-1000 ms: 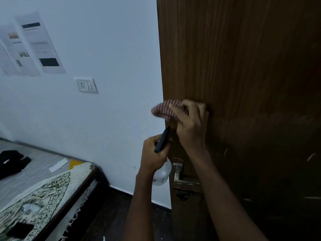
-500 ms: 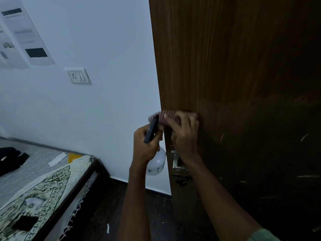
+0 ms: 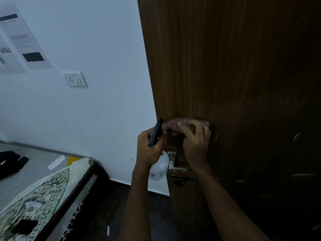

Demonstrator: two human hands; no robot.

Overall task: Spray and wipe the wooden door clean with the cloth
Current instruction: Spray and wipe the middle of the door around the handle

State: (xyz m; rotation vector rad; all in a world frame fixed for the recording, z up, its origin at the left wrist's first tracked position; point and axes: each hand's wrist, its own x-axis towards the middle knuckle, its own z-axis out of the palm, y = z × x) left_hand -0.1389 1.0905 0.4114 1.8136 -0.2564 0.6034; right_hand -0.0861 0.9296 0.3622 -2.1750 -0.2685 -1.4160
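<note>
A: We're looking at the wooden door [image 3: 225,66], and our right hand [image 3: 195,145] is flat against it with the fingers [image 3: 185,130] spread over the red striped cloth [image 3: 177,126], pressing it onto the wood near the door's left edge, just above the metal handle [image 3: 172,160].

B: And our left hand [image 3: 149,148]?

A: Just off the door's edge, fingers curled tight round the neck of the white spray bottle [image 3: 159,168]. Its dark trigger head [image 3: 155,133] sticks up almost touching the cloth, and the round body hangs below the fist beside the handle.

B: Anything else around the door?

A: Left of it, on the white wall, a switch plate [image 3: 75,79] and taped papers [image 3: 22,40]; lower left, a bed [image 3: 43,197] with a patterned cover.
</note>
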